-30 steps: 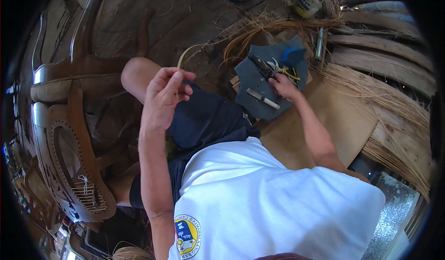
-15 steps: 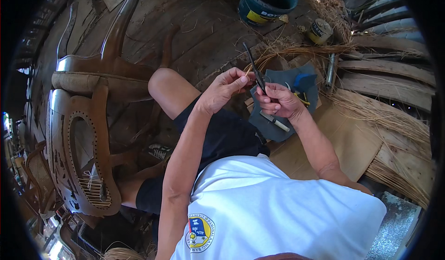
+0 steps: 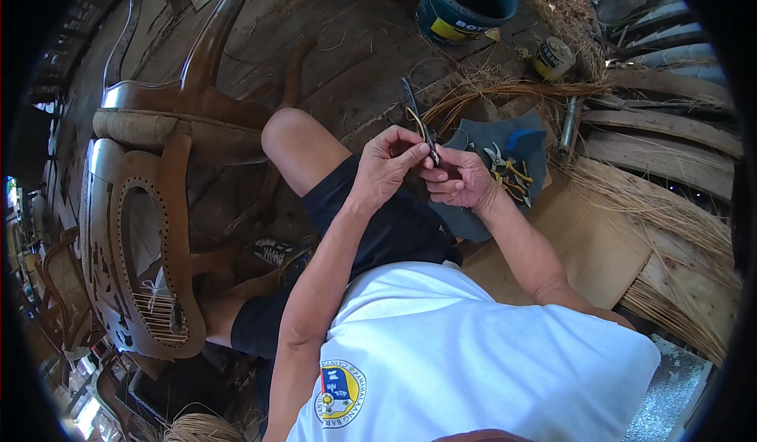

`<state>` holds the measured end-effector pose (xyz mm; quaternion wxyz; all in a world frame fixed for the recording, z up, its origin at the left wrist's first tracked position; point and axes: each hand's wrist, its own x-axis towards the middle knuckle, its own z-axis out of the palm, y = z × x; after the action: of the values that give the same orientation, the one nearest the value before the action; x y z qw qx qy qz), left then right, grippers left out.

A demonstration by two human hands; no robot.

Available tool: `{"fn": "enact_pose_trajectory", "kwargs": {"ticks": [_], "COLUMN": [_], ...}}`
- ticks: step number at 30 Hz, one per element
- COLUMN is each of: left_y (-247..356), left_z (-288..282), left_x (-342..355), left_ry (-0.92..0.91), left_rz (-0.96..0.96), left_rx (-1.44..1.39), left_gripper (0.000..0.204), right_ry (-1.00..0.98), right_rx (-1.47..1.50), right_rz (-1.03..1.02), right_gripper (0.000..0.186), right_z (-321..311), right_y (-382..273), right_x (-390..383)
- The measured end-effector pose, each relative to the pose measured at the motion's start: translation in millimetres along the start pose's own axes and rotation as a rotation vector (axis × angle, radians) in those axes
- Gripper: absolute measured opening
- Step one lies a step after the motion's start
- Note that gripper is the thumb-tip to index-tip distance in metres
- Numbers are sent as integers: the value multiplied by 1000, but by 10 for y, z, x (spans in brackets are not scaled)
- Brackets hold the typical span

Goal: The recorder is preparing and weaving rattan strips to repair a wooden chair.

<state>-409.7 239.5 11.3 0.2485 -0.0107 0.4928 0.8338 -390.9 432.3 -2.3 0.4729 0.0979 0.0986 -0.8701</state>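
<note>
A slim dark knife (image 3: 415, 111) points up and away from me, its lower end in my right hand (image 3: 465, 180), whose fingers are curled round it. With thumb and forefinger, my left hand (image 3: 392, 162) pinches a thin pale cane strip (image 3: 412, 115) against the knife. The fingertips of both hands nearly meet above my lap, partly hiding the knife's lower end. To my left leans a carved wooden chair (image 3: 177, 237). Holes ring its oval opening, and several cane strands (image 3: 162, 316) are strung across the lower part.
Beyond my right hand, yellow-handled shears (image 3: 514, 180) and a blue piece (image 3: 527, 140) lie on a grey-blue cloth (image 3: 465, 225) over cardboard (image 3: 583, 245). A green bucket (image 3: 465, 8), a small tin (image 3: 553, 58) and a metal tube (image 3: 569, 126) stand farther off. Cane bundles (image 3: 646, 205) line the right.
Both hands have drawn closer together and slightly lower, and the knife has shifted left. A light-handled tool on the cloth is now out of sight, while the shears show more fully.
</note>
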Motion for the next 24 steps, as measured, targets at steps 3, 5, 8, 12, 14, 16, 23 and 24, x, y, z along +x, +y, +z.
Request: {"fn": "enact_pose_trajectory", "kwargs": {"ticks": [3,5,8,12,14,16,23,24], "left_y": [-46,-101,-189,-258,-288,-309,-253,-232], "left_z": [28,61,81,28,8,-18,-127,-121], "left_x": [20,35,51,73,103,130,151,164], "left_ry": [104,164,247,267,255,247,319,307], "left_rz": [-29,-18,-28,-35,-7,9,50,33], "left_rx": [163,215,274,382,412,439,422,452], "left_gripper": [9,9,10,12,12,12,12,12], "right_ry": [139,301,486,515,663,695,908,996], "right_rx": [-136,-276,-340,-415,-622,-705,-1461,-1799], "right_rz": [-17,-53,-23,-27,-112,-138,-241,-256], "right_gripper": [34,36,36,30,31,33,34,35], "right_z": [36,44,20,-50,-99,-170,-632,-689], "right_y": [-26,-43,-83,-114,-117,-134,-352,-385], "right_x": [37,71,116,136,128,103,-127,-166]}}
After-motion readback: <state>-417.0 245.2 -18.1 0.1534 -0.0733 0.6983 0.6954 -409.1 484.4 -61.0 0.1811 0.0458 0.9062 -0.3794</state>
